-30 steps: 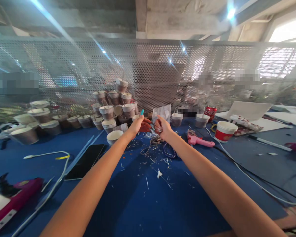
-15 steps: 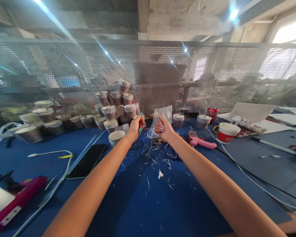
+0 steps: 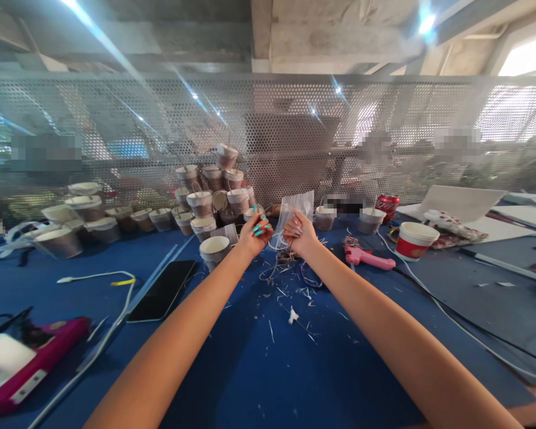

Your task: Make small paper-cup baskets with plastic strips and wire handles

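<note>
At far left, magenta power strip point(image 3: 60, 333) with a white cable point(image 3: 127, 304), then a row of grey-brown cups with white rims point(image 3: 60, 243), black flat phone point(image 3: 163, 292) nearer the person. Next, a tall pile of similar grey-brown cups point(image 3: 201, 204), some with thin loops over the rim; probably the finished part. One white-rimmed grey cup point(image 3: 214, 261) sits just left of the left hand point(image 3: 255, 236), no loop visible, so perhaps unfinished. Left-hand fingers half curled, teal nails up; cannot tell if they grip anything. Thin pale strand point(image 3: 280, 206) runs between the hands, raised above the table, not seen joined to any cup; that piece looks partway at best. Right hand point(image 3: 298, 233) has fingers folded in, seemingly pinching the strand's right end. Pale striped sheet point(image 3: 304, 207) behind it; brown tangled twine point(image 3: 286, 256) and white scraps point(image 3: 293, 316) below on the blue tabletop point(image 3: 250, 375). Further right, two small grey cups point(image 3: 325, 220), pink glue gun point(image 3: 371, 259), red soda can point(image 3: 387, 208), red-and-white paper cup point(image 3: 412, 247).
</note>
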`<action>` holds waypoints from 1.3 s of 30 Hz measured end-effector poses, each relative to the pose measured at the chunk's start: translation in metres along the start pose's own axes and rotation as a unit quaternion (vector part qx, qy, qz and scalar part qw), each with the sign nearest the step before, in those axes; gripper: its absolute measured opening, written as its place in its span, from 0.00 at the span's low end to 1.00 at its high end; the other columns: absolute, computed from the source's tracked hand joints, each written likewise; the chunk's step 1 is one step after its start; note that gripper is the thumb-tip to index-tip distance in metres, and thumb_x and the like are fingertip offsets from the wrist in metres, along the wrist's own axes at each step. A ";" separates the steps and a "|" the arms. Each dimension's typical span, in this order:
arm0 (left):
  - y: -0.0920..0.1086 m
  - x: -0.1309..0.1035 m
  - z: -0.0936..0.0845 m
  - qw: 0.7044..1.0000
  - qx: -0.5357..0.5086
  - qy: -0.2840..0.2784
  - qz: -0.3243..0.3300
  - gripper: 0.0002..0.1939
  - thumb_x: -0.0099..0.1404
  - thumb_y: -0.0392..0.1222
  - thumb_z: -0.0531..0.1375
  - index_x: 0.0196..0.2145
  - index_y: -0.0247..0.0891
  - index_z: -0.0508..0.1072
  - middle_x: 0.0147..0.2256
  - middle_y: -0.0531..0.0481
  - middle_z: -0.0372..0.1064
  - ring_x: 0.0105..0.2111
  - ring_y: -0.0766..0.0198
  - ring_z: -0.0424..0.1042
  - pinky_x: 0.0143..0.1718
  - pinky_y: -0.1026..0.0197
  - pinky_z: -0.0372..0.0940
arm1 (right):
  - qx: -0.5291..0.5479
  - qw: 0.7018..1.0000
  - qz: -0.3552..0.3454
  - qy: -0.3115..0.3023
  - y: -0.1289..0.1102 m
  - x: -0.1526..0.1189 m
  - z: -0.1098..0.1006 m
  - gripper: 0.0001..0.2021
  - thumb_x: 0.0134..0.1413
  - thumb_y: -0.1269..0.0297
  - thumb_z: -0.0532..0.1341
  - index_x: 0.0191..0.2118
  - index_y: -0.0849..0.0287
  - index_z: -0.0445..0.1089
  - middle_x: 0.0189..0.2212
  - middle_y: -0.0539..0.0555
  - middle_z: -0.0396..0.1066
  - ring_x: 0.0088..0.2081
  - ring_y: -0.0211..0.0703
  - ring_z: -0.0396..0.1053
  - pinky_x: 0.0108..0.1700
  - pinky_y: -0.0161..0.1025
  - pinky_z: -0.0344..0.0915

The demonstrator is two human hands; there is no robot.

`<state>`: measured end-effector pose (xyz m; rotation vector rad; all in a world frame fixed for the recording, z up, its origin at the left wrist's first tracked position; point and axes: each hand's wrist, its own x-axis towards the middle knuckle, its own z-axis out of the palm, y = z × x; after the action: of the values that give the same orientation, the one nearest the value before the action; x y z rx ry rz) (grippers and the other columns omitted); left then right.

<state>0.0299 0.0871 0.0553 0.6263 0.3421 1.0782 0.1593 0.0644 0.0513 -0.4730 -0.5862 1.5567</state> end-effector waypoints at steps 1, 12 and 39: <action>-0.002 0.000 0.000 1.000 -0.013 -0.002 -0.003 0.22 0.67 0.42 0.43 0.17 0.35 0.58 0.11 0.59 0.45 0.11 0.77 0.49 0.18 0.73 0.59 | 0.006 1.000 -0.004 -0.001 0.000 -0.001 0.001 0.25 0.58 0.65 0.45 0.11 0.60 0.40 0.05 0.43 0.38 0.10 0.27 0.36 0.13 0.26 0.40; -0.013 0.002 -0.005 0.997 0.072 -0.013 0.018 0.23 0.68 0.38 0.41 0.17 0.34 0.59 0.08 0.61 0.43 0.08 0.77 0.43 0.20 0.75 0.60 | 0.052 0.998 -0.032 -0.027 -0.001 0.002 -0.006 0.25 0.58 0.65 0.45 0.10 0.60 0.41 0.05 0.43 0.38 0.11 0.27 0.38 0.14 0.25 0.45; 0.015 -0.002 -0.014 0.980 0.114 -0.044 -0.156 0.14 0.66 0.35 0.45 0.35 0.31 0.69 0.18 0.52 0.69 0.21 0.68 0.71 0.31 0.61 0.67 | -0.066 0.977 0.157 -0.129 -0.011 0.012 -0.021 0.24 0.58 0.65 0.47 0.11 0.59 0.42 0.04 0.42 0.40 0.09 0.26 0.36 0.10 0.25 0.39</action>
<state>0.0108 0.0943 0.0534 0.7927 0.4733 0.7135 0.1805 0.0782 0.0423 -0.4840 -0.8497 1.9057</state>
